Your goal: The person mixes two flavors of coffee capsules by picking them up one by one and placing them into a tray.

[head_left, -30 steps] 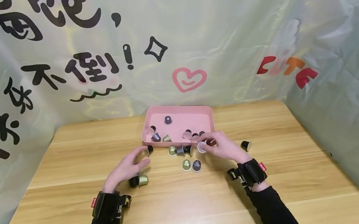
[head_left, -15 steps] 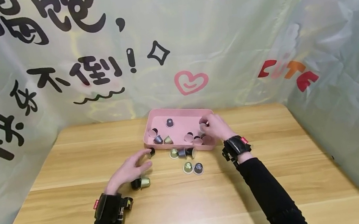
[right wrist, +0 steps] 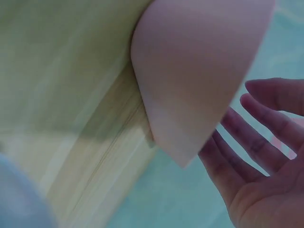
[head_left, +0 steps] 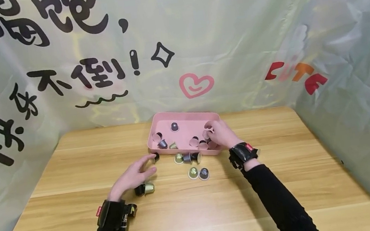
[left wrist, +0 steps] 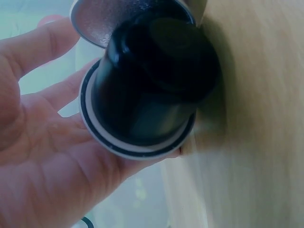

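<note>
My right hand (head_left: 222,132) reaches over the right end of the pink tray (head_left: 193,114), a pale coffee capsule (head_left: 206,134) right at its fingertips. In the right wrist view its fingers (right wrist: 254,142) are spread and loosely bent beside the tray's outer wall, which hides some fingertips. My left hand (head_left: 133,177) hovers low over the table with relaxed fingers, thumb apart. Near it are a black capsule (head_left: 140,190), a green capsule (head_left: 149,188) and another black capsule (head_left: 156,157) by the fingertips. A black capsule (left wrist: 152,85) fills the left wrist view in front of the open palm.
Inside the tray are several capsules, including a dark upright one (head_left: 174,127) and pale-ended ones (head_left: 194,142) along the front wall. Before the tray stand a green capsule (head_left: 193,173), a dark capsule (head_left: 204,174) and a short row with a blue-grey capsule (head_left: 186,158).
My right hand has carried a pale capsule from the table in front of the tray up into its right end, and its fingers have loosened there. The left hand has stayed nearly still.
</note>
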The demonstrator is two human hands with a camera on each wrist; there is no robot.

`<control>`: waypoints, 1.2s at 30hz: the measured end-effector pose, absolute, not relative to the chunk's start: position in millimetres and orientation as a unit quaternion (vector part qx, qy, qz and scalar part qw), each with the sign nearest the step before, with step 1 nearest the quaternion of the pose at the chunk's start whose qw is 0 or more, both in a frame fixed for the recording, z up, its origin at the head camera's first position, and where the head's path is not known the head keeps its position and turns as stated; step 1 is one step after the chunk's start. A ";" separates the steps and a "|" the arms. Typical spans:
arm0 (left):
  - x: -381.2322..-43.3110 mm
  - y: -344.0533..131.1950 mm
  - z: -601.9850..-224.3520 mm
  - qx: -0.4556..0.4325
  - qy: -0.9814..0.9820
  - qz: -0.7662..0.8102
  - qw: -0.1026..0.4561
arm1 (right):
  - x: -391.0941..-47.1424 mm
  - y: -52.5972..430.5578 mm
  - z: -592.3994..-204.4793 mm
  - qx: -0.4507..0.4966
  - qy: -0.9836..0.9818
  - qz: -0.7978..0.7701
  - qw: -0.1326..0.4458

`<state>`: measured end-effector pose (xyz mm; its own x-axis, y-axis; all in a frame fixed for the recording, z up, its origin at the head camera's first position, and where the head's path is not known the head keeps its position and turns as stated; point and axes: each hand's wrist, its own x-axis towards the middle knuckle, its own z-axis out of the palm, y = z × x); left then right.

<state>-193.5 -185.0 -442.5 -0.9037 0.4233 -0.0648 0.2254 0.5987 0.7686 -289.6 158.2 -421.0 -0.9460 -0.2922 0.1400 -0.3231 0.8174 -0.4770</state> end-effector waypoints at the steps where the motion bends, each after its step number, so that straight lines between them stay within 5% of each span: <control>1: -193.7 -184.9 -442.7 0.182 0.886 0.409 0.121 | -283.8 160.7 -419.8 0.161 -0.949 0.268 0.037; 15: -190.1 -177.4 -438.2 0.176 0.902 0.380 0.104 | -210.4 214.9 -431.6 0.138 -0.921 0.339 0.134; 36: -191.4 -174.6 -435.4 0.143 0.903 0.392 0.102 | -201.3 243.0 -447.4 0.122 -0.927 0.334 0.119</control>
